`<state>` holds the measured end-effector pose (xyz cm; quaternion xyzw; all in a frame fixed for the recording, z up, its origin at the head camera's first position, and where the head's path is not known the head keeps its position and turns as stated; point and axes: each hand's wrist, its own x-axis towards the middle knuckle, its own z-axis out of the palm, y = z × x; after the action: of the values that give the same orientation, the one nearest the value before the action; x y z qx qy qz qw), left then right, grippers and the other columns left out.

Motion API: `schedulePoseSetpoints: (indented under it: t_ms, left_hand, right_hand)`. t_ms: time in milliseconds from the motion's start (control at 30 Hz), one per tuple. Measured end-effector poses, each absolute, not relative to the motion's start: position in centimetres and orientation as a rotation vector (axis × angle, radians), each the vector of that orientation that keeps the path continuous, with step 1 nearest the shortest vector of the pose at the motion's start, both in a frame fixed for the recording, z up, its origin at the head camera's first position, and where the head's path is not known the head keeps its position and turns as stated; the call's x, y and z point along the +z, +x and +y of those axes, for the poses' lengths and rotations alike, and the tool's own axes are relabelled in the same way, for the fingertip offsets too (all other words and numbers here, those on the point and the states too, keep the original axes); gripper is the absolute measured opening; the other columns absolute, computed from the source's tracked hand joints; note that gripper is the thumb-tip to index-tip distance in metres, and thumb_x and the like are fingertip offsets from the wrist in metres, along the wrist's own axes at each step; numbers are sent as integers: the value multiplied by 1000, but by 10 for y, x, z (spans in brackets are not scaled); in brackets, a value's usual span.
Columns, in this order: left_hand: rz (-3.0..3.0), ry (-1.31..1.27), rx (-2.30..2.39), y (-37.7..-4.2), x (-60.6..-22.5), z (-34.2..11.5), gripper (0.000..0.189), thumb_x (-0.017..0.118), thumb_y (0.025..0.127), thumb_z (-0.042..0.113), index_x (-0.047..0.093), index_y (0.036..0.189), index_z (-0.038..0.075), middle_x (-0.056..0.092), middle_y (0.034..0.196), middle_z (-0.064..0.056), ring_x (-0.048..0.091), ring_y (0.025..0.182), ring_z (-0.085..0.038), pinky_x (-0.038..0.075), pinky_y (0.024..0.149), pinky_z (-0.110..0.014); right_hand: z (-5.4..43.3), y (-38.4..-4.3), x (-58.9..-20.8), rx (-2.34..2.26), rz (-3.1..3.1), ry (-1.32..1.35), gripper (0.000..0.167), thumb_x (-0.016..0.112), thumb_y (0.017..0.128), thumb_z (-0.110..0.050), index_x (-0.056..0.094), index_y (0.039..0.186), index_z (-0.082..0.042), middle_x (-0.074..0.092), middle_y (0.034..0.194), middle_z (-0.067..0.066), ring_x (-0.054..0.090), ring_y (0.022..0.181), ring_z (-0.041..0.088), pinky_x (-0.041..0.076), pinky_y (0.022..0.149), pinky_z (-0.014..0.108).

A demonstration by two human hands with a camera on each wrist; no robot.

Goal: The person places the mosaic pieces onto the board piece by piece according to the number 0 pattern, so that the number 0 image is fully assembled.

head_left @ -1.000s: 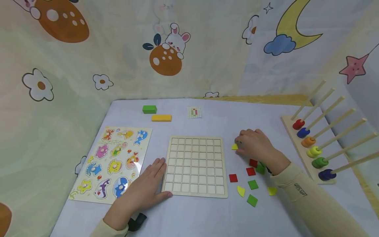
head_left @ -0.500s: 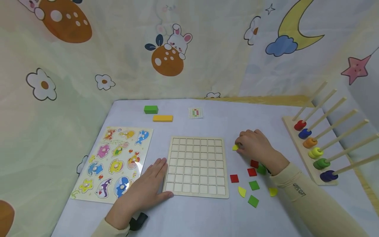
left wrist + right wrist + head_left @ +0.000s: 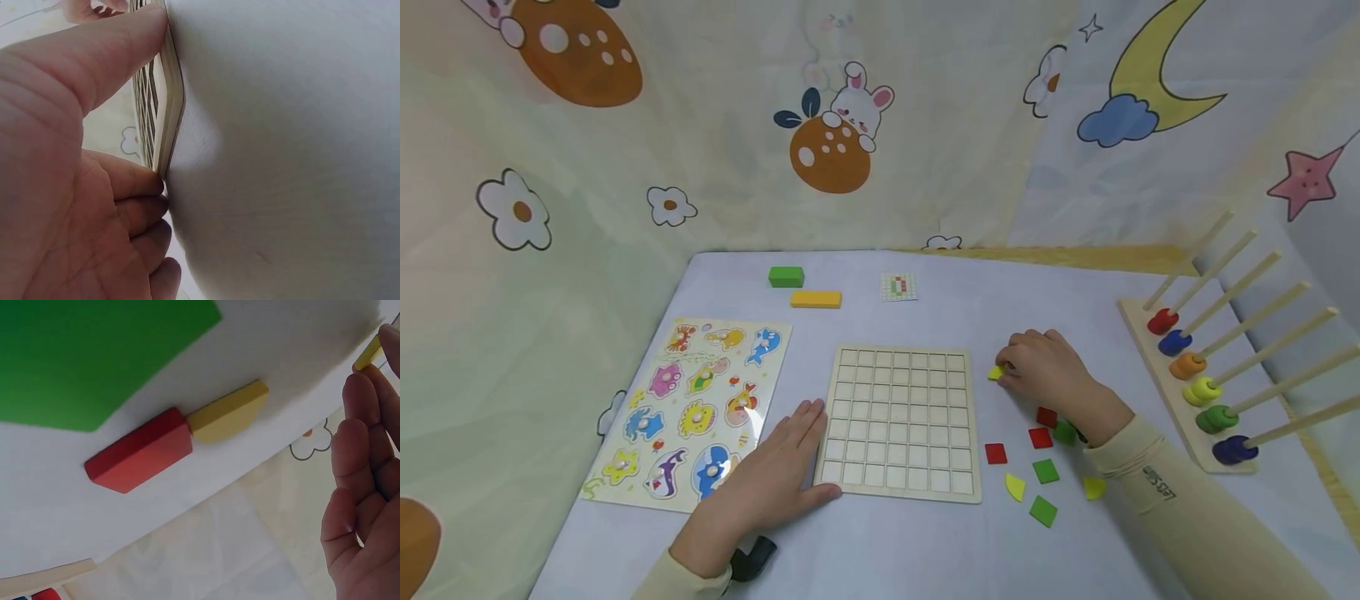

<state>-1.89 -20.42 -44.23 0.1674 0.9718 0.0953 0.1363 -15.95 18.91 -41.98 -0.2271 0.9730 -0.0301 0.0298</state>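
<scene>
My left hand (image 3: 775, 467) lies at the left edge of a wooden grid board (image 3: 976, 417), fingers extended. Its thumb touches the near left corner, and in the left wrist view the fingertips sit right at the board's side (image 3: 167, 119). Right of the board, my right hand (image 3: 1048, 371) pinches a small yellow tile (image 3: 996, 372) between thumb and index finger; the same tile (image 3: 367, 355) shows at the fingertips in the right wrist view. Beneath that wrist and nearer to me lie loose tiles: red squares (image 3: 996, 453), green squares (image 3: 1043, 511) and yellow quarter-round pieces (image 3: 1015, 487).
A sea-animal puzzle board (image 3: 715, 400) lies on the left, partly under my left forearm. Toward the back are a green block (image 3: 786, 277), a yellow block (image 3: 816, 299) and a small pattern card (image 3: 898, 287). A peg rack with coloured beads (image 3: 1187, 417) stands at the right.
The yellow tile turns slightly in my right fingertips, and the fingers cover more of it. My left hand keeps its place at the board. The whole view shifts slightly to the right.
</scene>
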Motion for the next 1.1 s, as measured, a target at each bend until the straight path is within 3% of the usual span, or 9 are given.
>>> schedulePoseSetpoints:
  t_ms: [667,1100]
  left_hand:
    - [2805,472,259,-20,-441,-202,108,71,88,68,25,167,10,16,178,-5,12,166,-25,24,133,-48]
    - [2795,457,282,-19,-439,-201,107,72,88,67,26,167,11,17,177,-4,13,166,-25,25,133,-48]
  right_hand:
    - [166,-164,-407,-150,2987,-684,26,88,85,-24,83,108,-13,74,99,2,64,97,26,50,91,48]
    - [125,-167,-393,-132,2998,-901,21,88,85,-30,83,101,-17,74,97,-2,64,95,22,48,85,41]
